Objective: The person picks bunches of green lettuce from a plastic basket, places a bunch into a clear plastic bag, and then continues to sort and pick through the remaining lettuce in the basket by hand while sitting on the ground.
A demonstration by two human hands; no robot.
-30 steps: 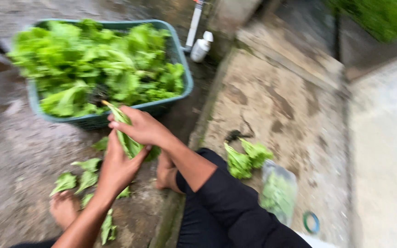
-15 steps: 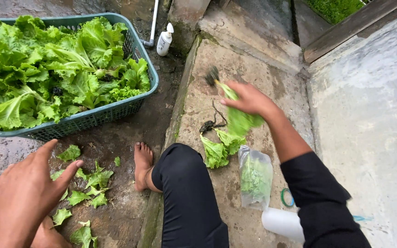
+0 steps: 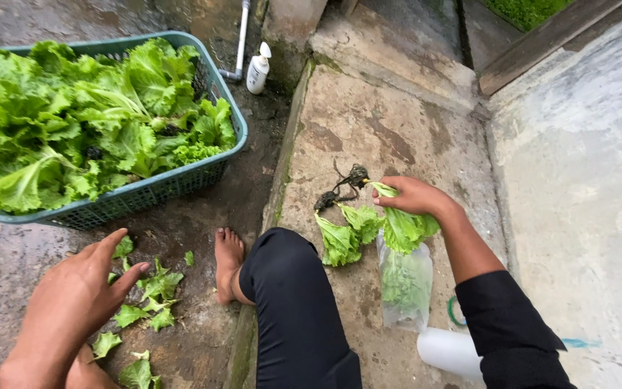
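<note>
From the head camera, the right hand (image 3: 413, 196) is closed around a head of lettuce (image 3: 403, 225), holding it low over the concrete step (image 3: 397, 122), just beside another lettuce head (image 3: 341, 238) lying there and a clear plastic bag (image 3: 406, 284). The left hand (image 3: 73, 299) hangs open and empty, fingers spread, above loose leaf scraps (image 3: 149, 299) on the wet ground, near the green basket (image 3: 145, 191) heaped with lettuce.

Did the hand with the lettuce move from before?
Yes. The right hand carried its lettuce head away from the green basket, over to the concrete step, beside the lettuce lying there.
</note>
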